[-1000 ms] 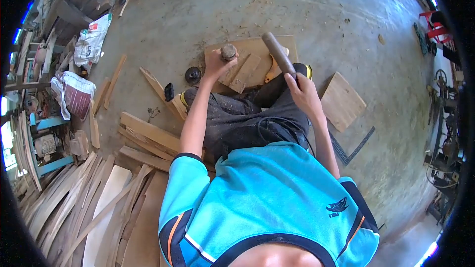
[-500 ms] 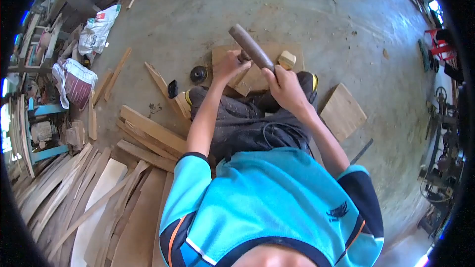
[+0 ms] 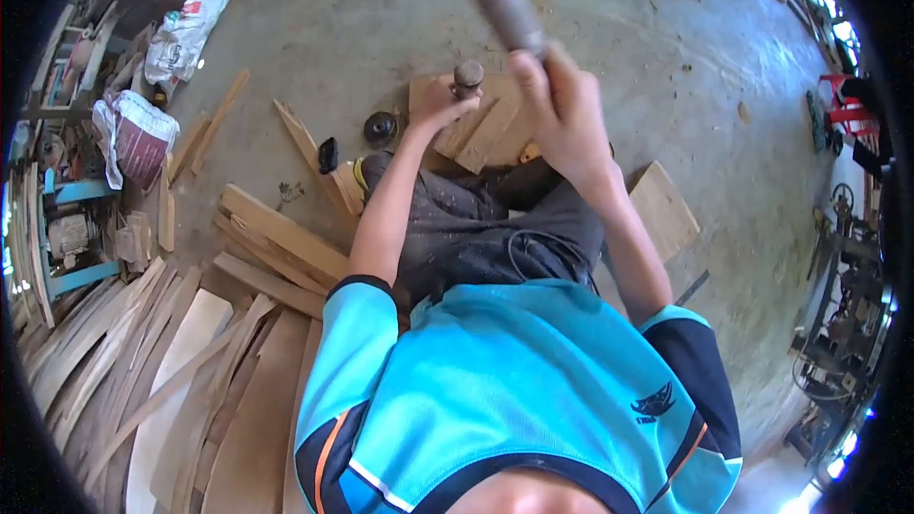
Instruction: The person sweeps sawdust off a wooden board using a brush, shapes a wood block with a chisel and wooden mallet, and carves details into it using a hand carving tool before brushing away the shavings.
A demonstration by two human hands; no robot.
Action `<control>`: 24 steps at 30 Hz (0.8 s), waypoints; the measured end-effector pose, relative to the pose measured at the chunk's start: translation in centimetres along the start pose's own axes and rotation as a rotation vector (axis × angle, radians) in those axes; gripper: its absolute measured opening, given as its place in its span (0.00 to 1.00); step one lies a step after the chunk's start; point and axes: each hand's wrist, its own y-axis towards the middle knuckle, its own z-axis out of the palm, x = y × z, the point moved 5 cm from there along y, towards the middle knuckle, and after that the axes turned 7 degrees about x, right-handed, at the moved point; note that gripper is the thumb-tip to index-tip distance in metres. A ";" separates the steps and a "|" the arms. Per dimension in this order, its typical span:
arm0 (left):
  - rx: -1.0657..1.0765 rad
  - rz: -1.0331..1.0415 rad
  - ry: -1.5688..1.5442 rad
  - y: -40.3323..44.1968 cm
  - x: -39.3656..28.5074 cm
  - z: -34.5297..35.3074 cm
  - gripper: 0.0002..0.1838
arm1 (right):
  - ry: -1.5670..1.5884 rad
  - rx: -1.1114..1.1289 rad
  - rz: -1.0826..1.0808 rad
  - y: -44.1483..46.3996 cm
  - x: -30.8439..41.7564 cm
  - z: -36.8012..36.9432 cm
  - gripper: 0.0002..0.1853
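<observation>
My right hand is wrapped round the end of a round wooden mallet, raised high and blurred at its far part. My left hand grips a chisel upright, its round, worn handle top sticking out above the fist; the blade is hidden. Under the chisel lies a narrow wood piece, slanting across a flat wooden board on the floor in front of my crossed legs. A small light wood block shows partly beside my right wrist.
Left of the board are a black round object and a small black item. Long planks and many strips lie at the left. A square board rests by my right knee. Sacks stand farther left, machinery at right.
My right hand has lifted the mallet up and away from the chisel, toward the camera. My left hand stays near the same spot, and the chisel's handle top now shows clearly.
</observation>
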 end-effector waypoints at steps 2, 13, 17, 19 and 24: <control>0.032 -0.055 0.009 0.0 0.2 0.0 0.12 | 0.234 -0.335 -0.033 -0.5 0.9 -1.3 0.17; 0.007 0.074 -0.272 0.9 3.1 -0.2 0.13 | -0.170 0.153 0.461 -7.3 -18.0 7.3 0.22; -0.005 0.021 -0.148 0.7 2.6 0.1 0.11 | -0.389 0.352 0.546 -10.9 -24.2 13.6 0.22; -0.009 0.004 -0.146 1.0 3.8 0.8 0.11 | -0.448 0.366 0.531 -11.8 -25.2 15.2 0.22; 0.071 -0.077 -0.366 2.4 3.6 -0.2 0.07 | -0.495 0.409 0.598 -12.4 -25.3 15.5 0.20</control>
